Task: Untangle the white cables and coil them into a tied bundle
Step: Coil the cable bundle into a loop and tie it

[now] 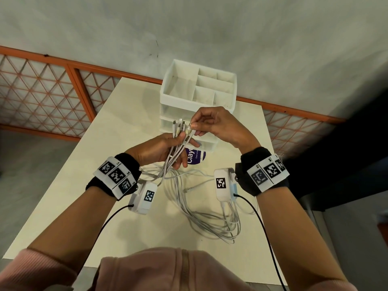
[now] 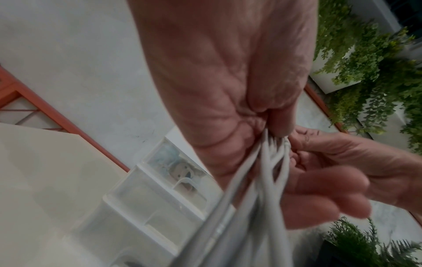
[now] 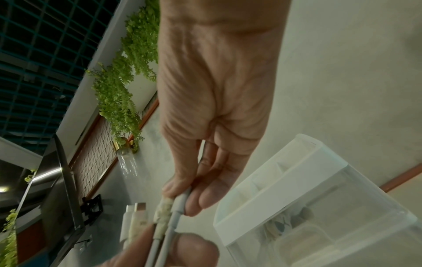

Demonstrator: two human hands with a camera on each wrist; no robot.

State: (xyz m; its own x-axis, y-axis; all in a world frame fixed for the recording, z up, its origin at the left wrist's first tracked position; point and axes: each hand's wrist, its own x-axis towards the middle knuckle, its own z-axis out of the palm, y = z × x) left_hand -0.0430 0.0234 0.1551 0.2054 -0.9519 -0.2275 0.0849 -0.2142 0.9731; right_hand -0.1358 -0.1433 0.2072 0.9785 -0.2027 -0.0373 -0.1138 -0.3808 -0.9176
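Several white cables lie in loose loops on the cream table, and their upper ends rise into my hands. My left hand grips the gathered strands just below the connectors, thumb pressed against them. My right hand pinches one connector end between thumb and fingers, right beside the bunch. A worn, frayed connector stands next to the pinched one in the right wrist view.
A white drawer organizer with open top compartments stands just behind my hands. A purple round label lies on the table under them. Orange lattice railing runs behind the table, with a wall beyond.
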